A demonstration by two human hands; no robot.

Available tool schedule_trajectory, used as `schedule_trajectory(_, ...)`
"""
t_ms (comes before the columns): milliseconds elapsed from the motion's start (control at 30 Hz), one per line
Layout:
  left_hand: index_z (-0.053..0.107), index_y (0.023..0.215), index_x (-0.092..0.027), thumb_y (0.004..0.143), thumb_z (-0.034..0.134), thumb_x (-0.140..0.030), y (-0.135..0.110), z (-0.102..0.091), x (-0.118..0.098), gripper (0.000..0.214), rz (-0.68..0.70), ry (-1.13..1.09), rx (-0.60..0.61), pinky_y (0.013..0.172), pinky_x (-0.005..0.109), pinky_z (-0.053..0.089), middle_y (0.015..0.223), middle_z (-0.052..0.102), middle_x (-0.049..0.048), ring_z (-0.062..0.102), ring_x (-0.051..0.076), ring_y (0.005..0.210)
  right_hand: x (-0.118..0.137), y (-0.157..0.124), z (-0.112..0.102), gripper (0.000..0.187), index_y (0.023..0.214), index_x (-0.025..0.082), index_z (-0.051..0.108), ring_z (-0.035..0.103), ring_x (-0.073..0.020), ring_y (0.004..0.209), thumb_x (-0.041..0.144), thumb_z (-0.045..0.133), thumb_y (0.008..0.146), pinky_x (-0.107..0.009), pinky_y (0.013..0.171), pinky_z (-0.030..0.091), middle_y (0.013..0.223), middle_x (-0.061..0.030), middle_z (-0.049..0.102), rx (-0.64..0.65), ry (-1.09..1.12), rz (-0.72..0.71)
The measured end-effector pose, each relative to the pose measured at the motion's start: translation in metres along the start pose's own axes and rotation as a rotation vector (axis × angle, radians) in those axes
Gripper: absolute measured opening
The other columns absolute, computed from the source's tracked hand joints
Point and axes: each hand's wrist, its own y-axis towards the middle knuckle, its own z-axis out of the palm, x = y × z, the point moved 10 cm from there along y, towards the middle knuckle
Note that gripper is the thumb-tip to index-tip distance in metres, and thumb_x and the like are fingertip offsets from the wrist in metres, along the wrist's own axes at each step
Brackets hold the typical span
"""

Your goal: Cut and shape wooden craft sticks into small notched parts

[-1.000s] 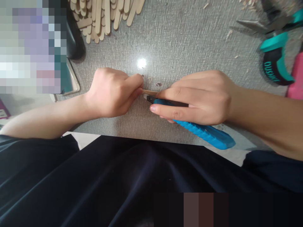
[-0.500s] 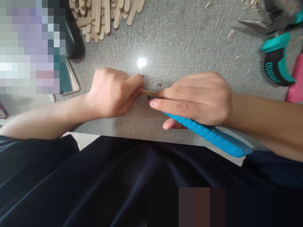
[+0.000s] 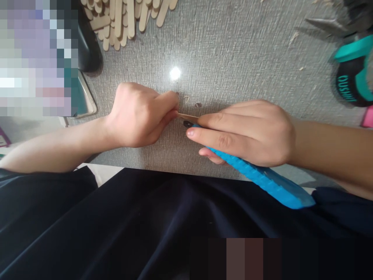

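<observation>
My left hand (image 3: 140, 114) is closed in a fist, thumb pressed on the end of a thin wooden craft stick (image 3: 188, 116). Most of that stick is hidden by my fingers. Fingers of my right hand (image 3: 247, 132) wrap a blue utility knife (image 3: 262, 179) with a ribbed handle; its dark front tip lies just below the stick. The handle slants down to the right, past the table edge. The stick's right end runs under my right fingertips, and I cannot tell whether the blade touches it.
A pile of craft sticks (image 3: 122, 21) lies at the back left beside a black object (image 3: 89, 50). Teal-and-black pliers (image 3: 354, 74) lie at the right, near a pink item (image 3: 368, 116). Wood shavings (image 3: 294, 37) dot the grey table (image 3: 233, 58).
My right hand and the knife have shifted slightly right and toward me, the handle's rear end dropping lower. A bit more of the stick shows between the hands. My left hand stays nearly still.
</observation>
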Motion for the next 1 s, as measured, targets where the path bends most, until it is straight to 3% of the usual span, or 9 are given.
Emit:
schedule_trajectory(167,0.073,0.099,-0.023,0.119,0.034,-0.047,0.000,0.010,0.004,0.050,-0.035,-0.002,0.085,0.058,0.036,0.027,0.061,0.057,0.0011,0.040,0.016,0.052,0.003,0.002,-0.003,0.019,0.139,0.018,0.070,0.078,-0.0141,0.077,0.024,0.062,0.123,-0.027,0.068,0.061,0.099,-0.0012,0.084,-0.023,0.055,-0.020)
schedule_trajectory(400,0.069,0.091,-0.023,0.118,0.035,-0.048,-0.001,0.007,0.001,0.051,-0.027,-0.021,0.040,0.057,0.038,0.028,0.059,0.055,0.0015,0.040,0.017,0.050,0.000,-0.012,0.000,0.035,0.153,0.022,0.071,0.080,-0.0198,0.082,0.031,0.064,0.121,-0.033,0.069,0.063,0.112,-0.0062,0.087,-0.028,-0.035,-0.003)
schedule_trajectory(667,0.066,0.086,-0.024,0.118,0.040,-0.045,-0.001,-0.002,-0.004,0.045,0.004,-0.046,-0.061,0.055,0.037,0.027,0.057,0.047,-0.0008,0.036,0.017,0.050,0.006,-0.012,0.000,0.032,0.152,0.022,0.069,0.080,-0.0188,0.082,0.034,0.058,0.125,-0.034,0.070,0.063,0.115,-0.0061,0.088,-0.012,-0.131,0.004)
schedule_trajectory(733,0.065,0.087,-0.025,0.118,0.039,-0.044,-0.001,0.000,-0.003,0.045,0.008,-0.050,-0.040,0.056,0.037,0.028,0.057,0.047,-0.0009,0.037,0.017,0.051,0.003,-0.011,0.000,0.031,0.152,0.023,0.069,0.081,-0.0199,0.084,0.033,0.057,0.125,-0.036,0.072,0.064,0.115,-0.0059,0.088,0.003,-0.140,0.042)
schedule_trajectory(867,0.064,0.088,-0.026,0.118,0.037,-0.045,-0.002,0.004,-0.002,0.045,-0.007,-0.031,-0.021,0.056,0.039,0.029,0.059,0.051,-0.0004,0.036,0.017,0.052,0.008,-0.010,-0.003,0.028,0.147,0.019,0.069,0.079,-0.0192,0.079,0.031,0.058,0.124,-0.035,0.067,0.061,0.107,-0.0049,0.087,-0.043,-0.120,-0.025)
schedule_trajectory(1000,0.062,0.090,-0.024,0.120,0.041,-0.042,-0.003,0.002,-0.004,0.041,0.022,-0.010,-0.041,0.057,0.038,0.031,0.062,0.052,-0.0017,0.036,0.015,0.056,0.005,-0.013,-0.001,0.030,0.150,0.024,0.071,0.081,-0.0177,0.080,0.033,0.059,0.125,-0.033,0.069,0.062,0.106,-0.0030,0.087,-0.009,-0.106,0.025)
